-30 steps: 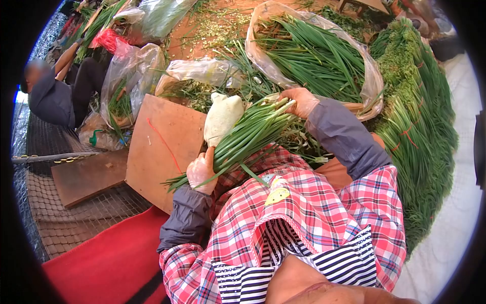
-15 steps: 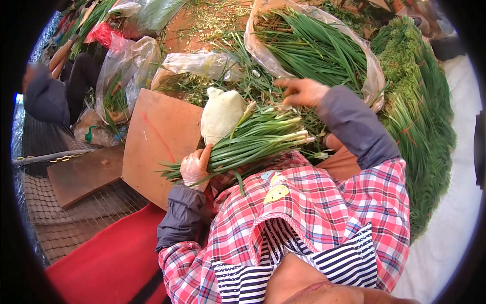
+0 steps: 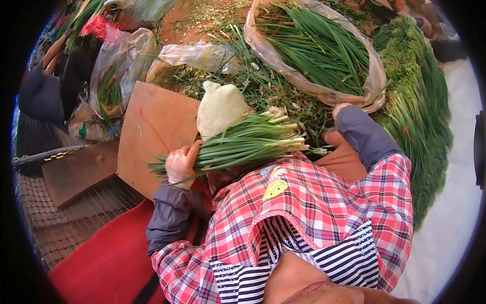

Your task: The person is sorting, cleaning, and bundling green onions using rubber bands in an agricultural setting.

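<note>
My left hand, in a thin translucent glove, is wrapped around the leafy end of a bunch of garlic chives. The bunch lies across my lap with its pale root ends pointing right. Behind it, a whitish cloth-like bundle touches the leaves. My right hand is at the near rim of a clear plastic bag, apart from the bunch. Its fingers are mostly hidden by the dark sleeve. Long green chives fill that bag.
A brown board leans on my left, beside a second board on netting. Tied chives are piled along my right. Loose trimmings cover the ground ahead. Another person's dark sleeve is at far left.
My right hand has moved right and down, from above the root ends to the plastic bag's rim. My left hand and the bunch have shifted slightly left.
</note>
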`<state>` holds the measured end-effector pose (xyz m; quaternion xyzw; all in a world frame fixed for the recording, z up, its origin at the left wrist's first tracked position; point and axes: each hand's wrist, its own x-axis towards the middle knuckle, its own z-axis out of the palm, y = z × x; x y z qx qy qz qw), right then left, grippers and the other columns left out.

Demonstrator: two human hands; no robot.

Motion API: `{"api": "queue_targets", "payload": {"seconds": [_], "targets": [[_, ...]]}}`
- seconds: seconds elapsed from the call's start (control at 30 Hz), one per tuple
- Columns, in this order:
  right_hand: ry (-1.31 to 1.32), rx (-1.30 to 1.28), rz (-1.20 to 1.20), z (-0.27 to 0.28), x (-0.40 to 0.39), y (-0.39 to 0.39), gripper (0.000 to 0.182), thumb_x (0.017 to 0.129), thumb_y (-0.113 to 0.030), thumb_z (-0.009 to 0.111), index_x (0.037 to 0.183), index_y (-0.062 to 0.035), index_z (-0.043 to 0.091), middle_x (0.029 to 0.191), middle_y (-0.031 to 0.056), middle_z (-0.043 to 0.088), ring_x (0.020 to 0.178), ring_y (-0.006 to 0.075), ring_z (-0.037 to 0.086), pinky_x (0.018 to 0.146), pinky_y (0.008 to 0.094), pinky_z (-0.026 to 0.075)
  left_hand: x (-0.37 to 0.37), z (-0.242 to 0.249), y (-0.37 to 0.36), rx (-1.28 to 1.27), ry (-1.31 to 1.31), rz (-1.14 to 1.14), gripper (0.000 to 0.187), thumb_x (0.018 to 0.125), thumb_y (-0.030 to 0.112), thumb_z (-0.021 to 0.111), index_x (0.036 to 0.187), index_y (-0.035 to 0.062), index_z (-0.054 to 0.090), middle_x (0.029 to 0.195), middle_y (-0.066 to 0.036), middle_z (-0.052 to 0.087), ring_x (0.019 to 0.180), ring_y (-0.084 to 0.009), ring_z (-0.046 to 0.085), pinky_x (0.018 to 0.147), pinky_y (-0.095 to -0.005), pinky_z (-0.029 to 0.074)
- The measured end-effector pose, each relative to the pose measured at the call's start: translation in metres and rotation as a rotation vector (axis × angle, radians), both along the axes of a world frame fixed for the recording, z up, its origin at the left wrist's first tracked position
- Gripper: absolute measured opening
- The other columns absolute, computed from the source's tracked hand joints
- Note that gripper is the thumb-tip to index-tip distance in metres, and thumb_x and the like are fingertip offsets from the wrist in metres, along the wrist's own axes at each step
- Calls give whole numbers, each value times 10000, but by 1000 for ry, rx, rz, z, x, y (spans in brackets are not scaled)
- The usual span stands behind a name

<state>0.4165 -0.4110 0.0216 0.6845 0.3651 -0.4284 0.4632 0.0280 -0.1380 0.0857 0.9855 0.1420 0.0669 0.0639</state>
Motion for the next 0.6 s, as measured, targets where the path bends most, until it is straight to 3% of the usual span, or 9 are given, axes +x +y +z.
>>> {"api": "queue_targets", "payload": {"seconds": [0.07, 0.13, 0.17, 0.23, 0.3, 0.37, 0.43, 0.5, 0.6], "targets": [[16, -24, -6, -13, 0, -4, 481, 713, -276, 625, 1134, -54, 560, 1098, 155, 578, 1028, 271, 552, 839, 368, 447, -12, 14, 13, 36, -18, 7, 652, 595, 494, 671, 1122, 129, 555, 779, -90, 582, 681, -257, 571, 617, -375, 435], [52, 190, -3, -34, 11, 9, 547, 704, -304, 649, 1179, -62, 527, 1118, 153, 567, 1061, 270, 531, 864, 364, 429, -13, 34, 20, 78, -25, -14, 655, 596, 504, 666, 1119, 125, 557, 781, -88, 582, 671, -257, 569, 610, -374, 434], [207, 698, -249, 14, -1, 30, 619, 699, -345, 672, 1227, -82, 484, 1102, 147, 577, 1046, 259, 541, 876, 346, 416, -12, 44, 21, 96, 0, -27, 659, 595, 509, 665, 1118, 123, 557, 783, -88, 584, 667, -257, 568, 606, -375, 434], [751, 1326, -632, 48, -13, 72, 670, 736, -351, 622, 1306, -92, 383, 1276, 145, 455, 1159, 252, 455, 954, 348, 363, -5, 59, 21, 116, 26, -81, 665, 591, 516, 664, 1114, 118, 559, 785, -88, 584, 662, -259, 566, 598, -376, 434], [1122, 1459, -526, 94, -28, 112, 672, 754, -286, 605, 1336, -92, 330, 1349, 133, 370, 1249, 218, 338, 1020, 325, 275, 12, 72, 13, 127, 25, -168, 670, 585, 521, 665, 1106, 113, 563, 783, -88, 582, 658, -261, 564, 590, -376, 434], [1195, 1326, -356, 119, -64, 145, 767, 752, -433, 627, 1327, -33, 313, 1342, 126, 373, 1237, 219, 335, 1026, 344, 247, 31, 86, 7, 112, -4, -246, 689, 579, 519, 671, 1117, 106, 547, 781, -83, 580, 651, -262, 563, 584, -378, 434], [1406, 1053, -204, 98, -87, 163, 684, 789, -401, 602, 1303, -27, 350, 1325, 128, 392, 1198, 202, 375, 1006, 353, 285, 42, 96, 4, 98, -26, -304, 696, 576, 512, 678, 1122, 104, 537, 778, -78, 579, 639, -258, 562, 576, -377, 432], [1350, 392, -520, 56, -97, 166, 576, 800, -357, 606, 1269, -73, 427, 1261, 139, 461, 1136, 222, 440, 986, 343, 325, 42, 105, 7, -41, 70, -178, 636, 601, 378, 727, 1132, 94, 521, 834, -97, 597, 704, -285, 582, 622, -374, 457], [1919, 552, -1047, -123, -81, 136, 609, 858, -462, 479, 1362, -183, 279, 1396, 98, 285, 1205, 141, 366, 993, 349, 326, 18, 80, 18, -455, 181, 115, 561, 641, 186, 731, 1142, 81, 501, 959, -130, 611, 853, -310, 597, 746, -342, 479]]}}
